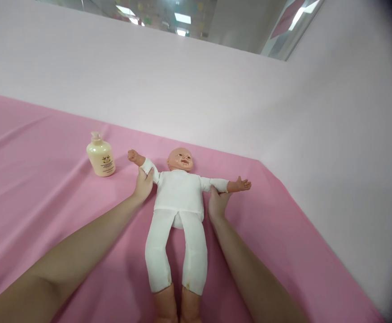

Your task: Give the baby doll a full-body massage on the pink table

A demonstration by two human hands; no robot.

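Note:
A baby doll (180, 193) in a white cloth suit lies on its back on a pink sheet, arms stretched out to both sides. Its head points away from me, and the feet run out of view at the bottom edge. My left hand (144, 185) is closed round the doll's arm on the left, thumb on top of the white sleeve. On the other side, my right hand (218, 202) grips the outstretched arm from below, its fingers mostly hidden behind the sleeve. White smears or wet spots show on the doll's face.
A cream-coloured pump bottle (101, 155) stands upright on the pink sheet (48, 179), left of the doll. A pale wall (182, 89) rises behind the surface and along its right side. Above it is a window (236, 27) with light reflections.

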